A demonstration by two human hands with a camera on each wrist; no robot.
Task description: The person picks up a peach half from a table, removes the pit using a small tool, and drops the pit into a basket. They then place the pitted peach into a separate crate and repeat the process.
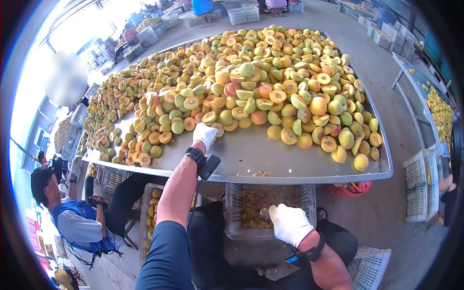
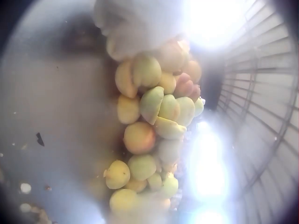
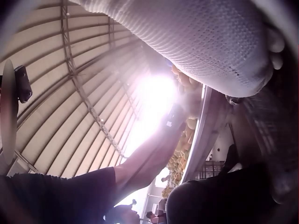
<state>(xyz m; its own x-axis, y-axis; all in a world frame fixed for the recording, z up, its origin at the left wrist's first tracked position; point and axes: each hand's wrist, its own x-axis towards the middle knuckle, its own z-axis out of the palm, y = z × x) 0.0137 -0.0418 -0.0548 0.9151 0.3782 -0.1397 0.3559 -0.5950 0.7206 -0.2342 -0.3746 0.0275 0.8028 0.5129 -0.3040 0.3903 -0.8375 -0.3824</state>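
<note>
Halved peaches (image 1: 232, 96), yellow to green with some red blush, lie heaped on a metal table (image 1: 232, 157). My left hand (image 1: 206, 135), in a white glove, reaches to the heap's near edge. Its fingers are down among the fruit, a peach half (image 1: 218, 129) right beside them. In the left wrist view the glove (image 2: 142, 25) overlaps the peaches (image 2: 140, 137); I cannot tell whether the fingers grip one. My gloved right hand (image 1: 291, 225) is curled round a small, shiny, metal-looking tool (image 1: 265, 212), mostly hidden in the fist, above a plastic crate (image 1: 232, 232).
Brownish scraps (image 1: 263, 200) fill the crate's bottom. A second crate (image 1: 146, 208) of fruit stands to its left; a red basin (image 1: 349, 189) sits under the table's right edge. A seated person (image 1: 82, 217) works at the left. Another fruit table (image 1: 415, 89) stands far right.
</note>
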